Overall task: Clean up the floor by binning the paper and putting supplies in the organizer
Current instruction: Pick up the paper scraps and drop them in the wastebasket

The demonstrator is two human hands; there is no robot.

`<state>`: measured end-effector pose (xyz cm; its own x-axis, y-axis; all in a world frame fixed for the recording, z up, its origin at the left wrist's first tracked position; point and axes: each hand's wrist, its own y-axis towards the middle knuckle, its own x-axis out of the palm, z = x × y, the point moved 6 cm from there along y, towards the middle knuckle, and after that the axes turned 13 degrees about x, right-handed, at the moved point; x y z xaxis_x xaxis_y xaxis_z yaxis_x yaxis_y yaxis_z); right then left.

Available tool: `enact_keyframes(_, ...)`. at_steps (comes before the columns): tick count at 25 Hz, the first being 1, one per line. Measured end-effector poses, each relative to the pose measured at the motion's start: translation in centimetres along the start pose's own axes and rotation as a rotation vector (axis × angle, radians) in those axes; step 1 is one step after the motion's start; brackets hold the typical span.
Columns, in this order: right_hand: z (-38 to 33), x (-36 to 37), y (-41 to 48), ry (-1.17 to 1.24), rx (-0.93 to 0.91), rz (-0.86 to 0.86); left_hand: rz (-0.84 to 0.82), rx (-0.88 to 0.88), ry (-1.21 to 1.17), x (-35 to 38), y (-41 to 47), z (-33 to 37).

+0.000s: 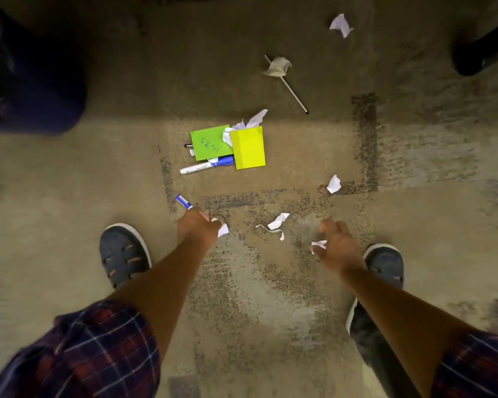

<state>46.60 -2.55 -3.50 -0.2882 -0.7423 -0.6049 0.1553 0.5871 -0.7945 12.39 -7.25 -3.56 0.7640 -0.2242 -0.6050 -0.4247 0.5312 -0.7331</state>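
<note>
My left hand (196, 227) is closed around a blue marker (183, 201) and a white paper scrap (222, 228), low over the floor. My right hand (338, 245) pinches a small white paper scrap (319, 244). Between the hands lies a torn white paper strip (277, 224). Ahead sits a pile: a green sticky pad (210, 142), a yellow sticky pad (248, 147), a white-and-blue marker (206, 166) and crumpled paper (252, 121). More scraps lie at right (333, 184), by a thin pencil (291, 89) under a crumpled wad (277, 66), and far off (340, 25).
A dark blue bin (38, 81) stands at the far left. A dark shoe-like shape (475, 57) is at the upper right. My two shoes (124, 254) (385, 264) flank the hands on the stained concrete floor (270, 297).
</note>
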Motion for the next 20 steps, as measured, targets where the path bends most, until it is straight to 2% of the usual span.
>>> enact_keyframes(6,-0.1,3.2,1.4,-0.291,-0.099,0.019,0.038,-0.167,-0.023,1.4,0.9,-2.3)
enact_keyframes(8,-0.2,3.3,1.9,-0.296,-0.146,0.033,0.028,-0.179,-0.013,1.7,0.8,-2.1)
enact_keyframes(11,-0.7,3.1,2.7,-0.269,-0.206,-0.046,0.01,-0.198,0.011,2.2,0.9,-1.9)
enact_keyframes(14,-0.9,0.5,3.7,-0.077,-0.099,-0.006,-0.027,-0.201,0.078,3.4,1.0,-2.1)
enact_keyframes(17,-1.4,-3.0,4.4,0.12,-0.034,0.108,-0.002,-0.162,0.099,3.9,0.7,-1.5)
enact_keyframes(20,-1.5,-6.0,5.7,0.22,-0.03,0.251,0.003,-0.107,0.161,4.2,0.8,-0.8)
